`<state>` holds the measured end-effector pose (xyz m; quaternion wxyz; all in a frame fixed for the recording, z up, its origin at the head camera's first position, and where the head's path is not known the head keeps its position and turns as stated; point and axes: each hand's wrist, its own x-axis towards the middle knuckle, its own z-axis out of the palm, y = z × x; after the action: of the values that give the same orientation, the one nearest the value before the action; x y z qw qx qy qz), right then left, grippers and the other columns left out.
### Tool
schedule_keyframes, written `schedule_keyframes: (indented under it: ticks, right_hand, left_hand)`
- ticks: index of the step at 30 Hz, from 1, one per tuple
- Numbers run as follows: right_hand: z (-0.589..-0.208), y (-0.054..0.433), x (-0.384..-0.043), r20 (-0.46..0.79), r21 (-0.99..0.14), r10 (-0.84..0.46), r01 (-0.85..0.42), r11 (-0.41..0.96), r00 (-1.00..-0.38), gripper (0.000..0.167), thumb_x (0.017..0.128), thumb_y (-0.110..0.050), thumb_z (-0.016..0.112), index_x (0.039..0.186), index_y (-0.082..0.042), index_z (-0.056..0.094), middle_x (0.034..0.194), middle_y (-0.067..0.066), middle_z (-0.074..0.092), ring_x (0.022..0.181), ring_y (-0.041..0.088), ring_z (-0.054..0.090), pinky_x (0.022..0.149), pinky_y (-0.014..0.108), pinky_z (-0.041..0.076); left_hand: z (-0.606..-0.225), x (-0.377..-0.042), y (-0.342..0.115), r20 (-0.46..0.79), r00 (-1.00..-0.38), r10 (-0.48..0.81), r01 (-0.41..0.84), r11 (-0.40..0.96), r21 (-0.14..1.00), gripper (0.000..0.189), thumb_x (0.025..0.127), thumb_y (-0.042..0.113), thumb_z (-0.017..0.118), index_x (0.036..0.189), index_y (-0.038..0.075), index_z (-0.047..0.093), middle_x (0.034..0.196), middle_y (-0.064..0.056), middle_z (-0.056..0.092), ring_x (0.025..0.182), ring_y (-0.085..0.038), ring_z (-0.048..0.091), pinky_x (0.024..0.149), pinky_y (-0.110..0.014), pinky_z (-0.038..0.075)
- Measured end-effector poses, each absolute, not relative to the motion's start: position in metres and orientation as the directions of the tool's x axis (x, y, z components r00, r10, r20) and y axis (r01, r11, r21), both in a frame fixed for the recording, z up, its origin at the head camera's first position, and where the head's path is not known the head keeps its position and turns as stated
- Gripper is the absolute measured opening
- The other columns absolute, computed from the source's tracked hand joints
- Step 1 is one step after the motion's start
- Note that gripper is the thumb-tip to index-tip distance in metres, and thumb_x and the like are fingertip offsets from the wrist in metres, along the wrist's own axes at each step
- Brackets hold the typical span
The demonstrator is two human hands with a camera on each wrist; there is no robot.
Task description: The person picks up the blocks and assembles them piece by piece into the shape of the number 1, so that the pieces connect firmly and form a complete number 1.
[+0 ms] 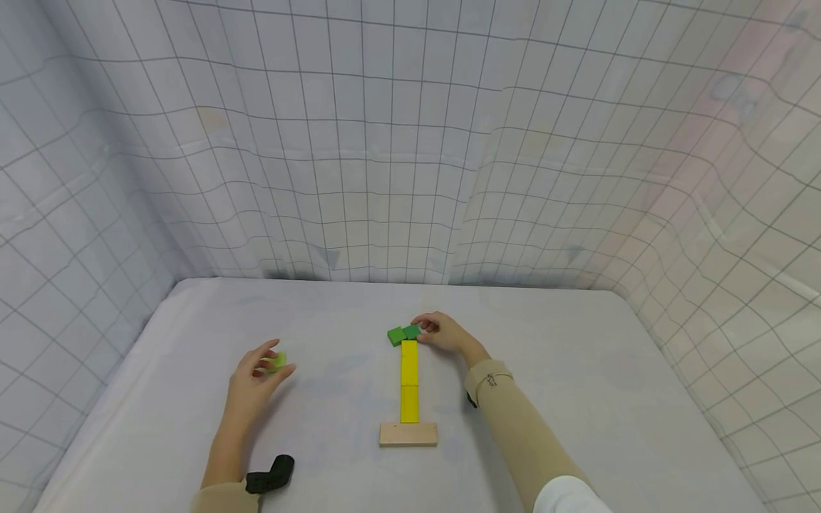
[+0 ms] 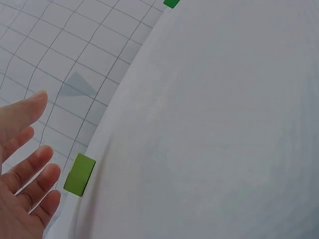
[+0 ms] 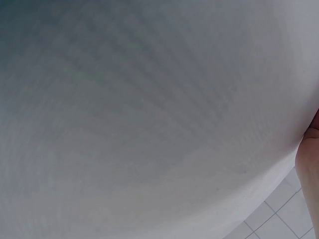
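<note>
At the left of the table, my left hand [image 1: 252, 381] is spread around a light green block [image 1: 278, 362] with thumb and fingers apart. The left wrist view shows this block [image 2: 79, 174] on the table, beside the fingertips and not gripped. My right hand [image 1: 445, 335] pinches a dark green block [image 1: 412, 332] between thumb and fingers at the top of a column of two yellow blocks [image 1: 409, 363]. Left of that block, touching or nearly so, lies another green block [image 1: 395, 335], turned at an angle. The right wrist view catches only an edge of the right hand [image 3: 310, 149].
A plain wooden block [image 1: 408, 434] lies crosswise at the near end of the yellow column. White cloth covers the table [image 1: 551, 413]. Grid-patterned curtains [image 1: 410, 142] hang behind and at both sides. A black strap device [image 1: 271, 476] sits on the left wrist.
</note>
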<state>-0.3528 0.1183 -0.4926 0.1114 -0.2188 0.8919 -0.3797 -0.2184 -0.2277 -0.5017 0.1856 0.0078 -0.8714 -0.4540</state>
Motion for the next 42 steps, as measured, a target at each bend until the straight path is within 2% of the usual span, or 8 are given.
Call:
schedule_keyframes:
  ticks: [4,10,28,42]
  right_hand:
    - [-0.492,0.118,-0.352,-0.033,-0.727,-0.472,-0.303,0.616,-0.881,0.030,0.085,-0.008,0.063,0.115,-0.005,0.060,0.095,0.006,0.053,0.085,0.017,0.045,0.079,0.029,0.038]
    - [-0.492,0.119,-0.352,-0.036,-0.726,-0.472,-0.301,0.618,-0.881,0.030,0.085,-0.009,0.063,0.115,-0.005,0.060,0.096,0.006,0.053,0.086,0.017,0.045,0.080,0.029,0.039]
    - [-0.496,0.120,-0.353,-0.025,-0.732,-0.480,-0.310,0.606,-0.877,0.031,0.085,-0.007,0.063,0.115,-0.005,0.060,0.098,0.007,0.054,0.087,0.017,0.047,0.082,0.030,0.040]
    - [-0.495,0.119,-0.354,-0.030,-0.712,-0.483,-0.320,0.624,-0.875,0.031,0.086,-0.008,0.063,0.117,-0.006,0.059,0.098,0.007,0.054,0.087,0.017,0.047,0.081,0.029,0.040]
  left_hand:
    - [-0.501,-0.215,-0.234,0.309,-0.930,-0.202,0.136,0.590,0.796,0.055,0.078,0.020,0.073,0.126,0.006,0.052,0.101,-0.011,0.057,0.084,-0.003,0.046,0.071,-0.014,0.035]
    - [-0.501,-0.210,-0.242,0.293,-0.933,-0.207,0.112,0.609,0.785,0.055,0.078,0.020,0.073,0.126,0.005,0.052,0.101,-0.011,0.056,0.084,-0.001,0.044,0.071,-0.015,0.035]
    - [-0.506,-0.212,-0.254,0.217,-0.951,-0.220,0.030,0.633,0.774,0.057,0.078,0.020,0.073,0.127,0.001,0.050,0.103,-0.016,0.053,0.080,-0.008,0.043,0.068,-0.011,0.032]
    - [-0.512,-0.219,-0.259,0.218,-0.958,-0.187,0.034,0.680,0.732,0.055,0.077,0.019,0.073,0.124,0.000,0.051,0.100,-0.013,0.054,0.080,-0.007,0.042,0.071,-0.012,0.034]
